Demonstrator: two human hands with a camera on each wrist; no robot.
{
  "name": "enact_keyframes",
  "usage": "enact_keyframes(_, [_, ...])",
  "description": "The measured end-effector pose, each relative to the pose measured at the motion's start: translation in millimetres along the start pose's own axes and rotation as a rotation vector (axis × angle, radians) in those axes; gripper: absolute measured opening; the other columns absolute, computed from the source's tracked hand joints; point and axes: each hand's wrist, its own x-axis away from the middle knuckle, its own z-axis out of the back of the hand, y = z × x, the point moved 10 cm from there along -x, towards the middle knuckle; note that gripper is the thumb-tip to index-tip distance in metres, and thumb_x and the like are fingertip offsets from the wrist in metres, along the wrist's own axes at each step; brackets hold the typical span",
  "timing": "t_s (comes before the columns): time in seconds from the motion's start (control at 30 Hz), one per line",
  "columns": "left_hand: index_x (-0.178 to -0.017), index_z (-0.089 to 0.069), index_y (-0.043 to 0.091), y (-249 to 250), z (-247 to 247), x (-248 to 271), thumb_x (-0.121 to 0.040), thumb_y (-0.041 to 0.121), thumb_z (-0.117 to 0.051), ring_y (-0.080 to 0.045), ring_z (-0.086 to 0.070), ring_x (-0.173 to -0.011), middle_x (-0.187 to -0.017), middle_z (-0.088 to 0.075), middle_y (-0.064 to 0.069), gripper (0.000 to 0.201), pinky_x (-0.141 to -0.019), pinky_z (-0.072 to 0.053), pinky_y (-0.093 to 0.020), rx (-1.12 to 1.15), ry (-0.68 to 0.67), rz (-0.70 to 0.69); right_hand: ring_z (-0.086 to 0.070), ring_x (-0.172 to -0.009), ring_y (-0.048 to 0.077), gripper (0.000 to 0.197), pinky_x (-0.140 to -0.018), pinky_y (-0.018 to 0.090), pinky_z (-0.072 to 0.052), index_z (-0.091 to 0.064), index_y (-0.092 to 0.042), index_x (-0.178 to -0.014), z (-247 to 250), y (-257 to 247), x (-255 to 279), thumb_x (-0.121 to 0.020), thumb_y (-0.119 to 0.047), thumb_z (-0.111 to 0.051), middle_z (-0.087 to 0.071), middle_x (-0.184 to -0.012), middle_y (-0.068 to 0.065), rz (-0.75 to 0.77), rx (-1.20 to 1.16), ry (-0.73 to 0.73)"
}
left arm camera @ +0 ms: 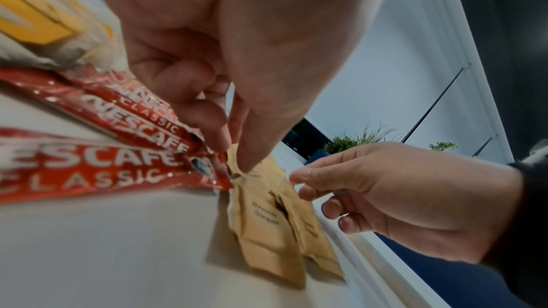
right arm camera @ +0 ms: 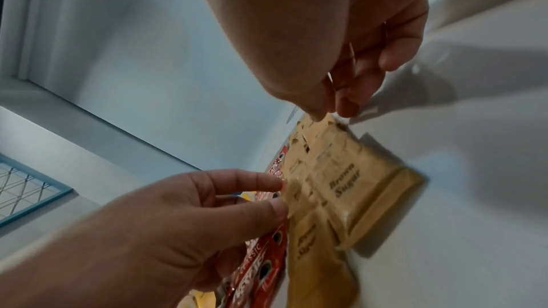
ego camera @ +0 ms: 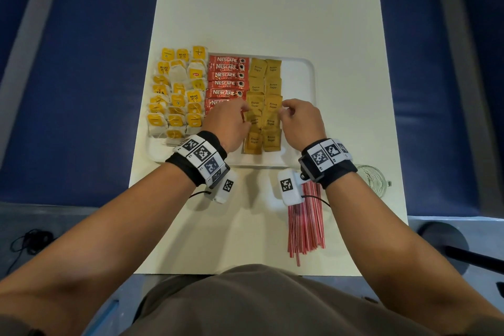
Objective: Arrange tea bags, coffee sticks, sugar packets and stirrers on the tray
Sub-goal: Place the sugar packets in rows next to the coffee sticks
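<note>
On the white tray (ego camera: pixel 305 68), the left hand (ego camera: pixel 227 124) pinched a brown sugar packet (ego camera: pixel 255 106) at its left edge, while the right hand (ego camera: pixel 300 123) pinched the neighbouring packet (ego camera: pixel 272 106) at its right edge. Tea bags (ego camera: pixel 177 90) filled the tray's left side, coffee sticks (ego camera: pixel 227 76) lay beside them, and the stirrers (ego camera: pixel 306 226) (a red-striped bundle) lay on the table (ego camera: pixel 245 22) near the tray.

On the tray (ego camera: pixel 305 90), tea bags (ego camera: pixel 178 90) fill the left end, coffee sticks (ego camera: pixel 227 79) lie right of them, then sugar packets (ego camera: pixel 264 103) in 2 columns. Stirrers (ego camera: pixel 306 224) lie on the table (ego camera: pixel 245 22) nearer than the tray's right end.
</note>
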Motion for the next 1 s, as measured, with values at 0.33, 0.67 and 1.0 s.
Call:
enact_keyframes(0.33, [-0.126, -0.064, 0.020, 0.8, 4.7, 7.3, -0.093, 0.023, -0.066, -0.026, -0.064, -0.093, -0.099, -0.070, -0.005, 0.033, -0.084, -0.056, -0.043, 0.014, 0.013, -0.013, -0.063, -0.112, 0.019, 0.034, -0.096, 0.031, -0.047, -0.063, -0.016, -0.134, 7.6, -7.4, 10.2, -0.104, -0.027, -0.052, -0.070, -0.121, 0.000, 0.018, 0.013, 0.012])
enact_keyframes(0.67, [-0.114, -0.066, 0.023, 4.8, -8.7, 55.2, -0.092, 0.031, -0.068, -0.011, -0.062, -0.080, -0.086, -0.065, 0.011, 0.023, -0.070, -0.050, -0.030, 0.053, -0.076, -0.064, -0.060, -0.094, 0.012, 0.031, -0.087, 0.031, -0.048, -0.066, -0.020, -0.128, 36.9, -5.9, 78.0, -0.101, -0.035, -0.057, -0.069, -0.098, -0.011, 0.099, 0.160, -0.118])
enact_keyframes(1.0, [-0.105, -0.065, 0.026, 5.0, -62.8, 108.0, -0.089, 0.037, -0.071, -0.005, -0.063, -0.075, -0.080, -0.067, 0.010, 0.020, -0.069, -0.049, -0.028, 0.106, -0.243, -0.031, -0.067, -0.094, 0.023, 0.039, -0.085, 0.040, -0.055, -0.068, -0.012, -0.119, 33.4, 34.6, 144.5, -0.099, -0.044, -0.057, -0.073, -0.097, 0.002, 0.056, 0.323, -0.228])
